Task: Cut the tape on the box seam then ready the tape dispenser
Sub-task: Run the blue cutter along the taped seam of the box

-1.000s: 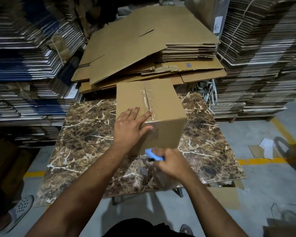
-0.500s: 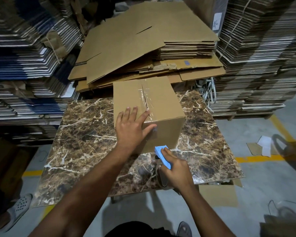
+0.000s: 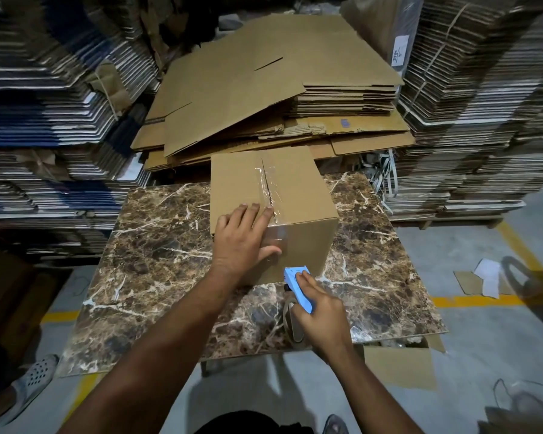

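Observation:
A brown cardboard box (image 3: 298, 195) stands on the marble-patterned table (image 3: 157, 252), its top seam covered with clear tape (image 3: 268, 186) that runs down the near face. My left hand (image 3: 242, 242) lies flat on the box's near top corner, thumb on the taped front. My right hand (image 3: 318, 314) grips a blue tape dispenser (image 3: 298, 288) with a clear tape roll (image 3: 292, 321). Its blue head sits close to the bottom of the box's near face; whether it touches the box is unclear.
Flattened brown cartons (image 3: 264, 89) are heaped behind the table. Tall bundled cardboard stacks rise at the left (image 3: 44, 120) and right (image 3: 483, 120). An open carton (image 3: 398, 364) sits under the table's near right corner. Another person's sandalled foot (image 3: 29, 380) is at lower left.
My right hand has drawn the dispenser down and a little right, away from the taped near face, turning its blue head up into view. My left hand stays pressed on the box.

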### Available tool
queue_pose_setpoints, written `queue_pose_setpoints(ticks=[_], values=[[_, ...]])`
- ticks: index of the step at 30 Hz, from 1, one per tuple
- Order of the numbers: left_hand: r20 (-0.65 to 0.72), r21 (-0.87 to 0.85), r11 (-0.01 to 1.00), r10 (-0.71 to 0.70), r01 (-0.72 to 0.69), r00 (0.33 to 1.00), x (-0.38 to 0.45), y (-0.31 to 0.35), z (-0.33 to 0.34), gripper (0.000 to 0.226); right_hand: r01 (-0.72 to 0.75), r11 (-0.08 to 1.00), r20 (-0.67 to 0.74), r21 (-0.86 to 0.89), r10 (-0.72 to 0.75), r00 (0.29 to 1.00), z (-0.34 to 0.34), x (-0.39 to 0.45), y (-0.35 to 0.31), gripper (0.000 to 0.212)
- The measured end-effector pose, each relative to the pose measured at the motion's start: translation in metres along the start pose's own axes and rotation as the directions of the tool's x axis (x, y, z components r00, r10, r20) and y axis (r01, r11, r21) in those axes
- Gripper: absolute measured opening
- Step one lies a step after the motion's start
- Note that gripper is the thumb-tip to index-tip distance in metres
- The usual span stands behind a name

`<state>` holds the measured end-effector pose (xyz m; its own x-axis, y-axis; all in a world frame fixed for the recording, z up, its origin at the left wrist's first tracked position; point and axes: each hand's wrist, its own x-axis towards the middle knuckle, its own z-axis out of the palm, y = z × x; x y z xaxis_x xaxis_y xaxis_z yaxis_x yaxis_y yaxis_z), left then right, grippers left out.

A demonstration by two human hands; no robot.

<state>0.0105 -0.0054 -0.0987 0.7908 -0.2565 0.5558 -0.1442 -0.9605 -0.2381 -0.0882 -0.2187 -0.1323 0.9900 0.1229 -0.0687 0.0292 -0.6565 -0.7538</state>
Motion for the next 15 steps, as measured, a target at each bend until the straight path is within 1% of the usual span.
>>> queue_pose_setpoints(ticks=[1,3,4,6,8,10,13,15], values=[[0.003,-0.024,1.000,-0.011,0.011,1.000,-0.0009,-0.0005,-0.0021,0.084,0.002,1.000,-0.002,-0.001,-0.002,1.000,-0.0002,-0.0002,-0.0005,0.063],[-0.012,-0.044,0.998,-0.039,0.039,0.999,-0.0018,-0.0002,-0.0049,0.068,0.007,1.000,-0.009,-0.002,-0.007,1.000,-0.0015,0.0006,-0.0013,0.063],[-0.025,-0.030,0.999,-0.041,0.040,0.999,-0.0021,0.0002,-0.0047,0.061,0.011,1.000,-0.012,-0.009,-0.011,1.000,-0.0020,0.0012,-0.0010,0.063],[-0.036,0.003,1.000,-0.028,0.028,0.999,-0.0018,-0.0001,-0.0026,0.056,0.021,1.000,-0.014,-0.022,-0.021,1.000,-0.0026,0.0018,0.0007,0.063],[-0.034,0.025,1.000,-0.012,0.012,0.999,-0.0010,-0.0001,-0.0008,0.058,0.026,0.999,-0.016,-0.020,-0.027,1.000,-0.0028,0.0019,0.0026,0.063],[-0.018,0.026,1.000,-0.002,0.003,1.000,-0.0004,0.0000,-0.0009,0.066,0.037,0.999,-0.015,-0.025,-0.037,0.999,-0.0024,0.0014,0.0041,0.063],[0.008,-0.003,1.000,-0.003,0.003,1.000,-0.0011,0.0007,-0.0031,0.076,0.046,0.998,-0.018,-0.030,-0.047,0.999,-0.0021,-0.0005,0.0040,0.062],[-0.006,-0.037,0.999,-0.012,0.012,1.000,-0.0016,0.0005,-0.0044,0.079,0.043,0.999,-0.020,-0.016,-0.043,0.999,-0.0023,-0.0013,0.0039,0.063]])
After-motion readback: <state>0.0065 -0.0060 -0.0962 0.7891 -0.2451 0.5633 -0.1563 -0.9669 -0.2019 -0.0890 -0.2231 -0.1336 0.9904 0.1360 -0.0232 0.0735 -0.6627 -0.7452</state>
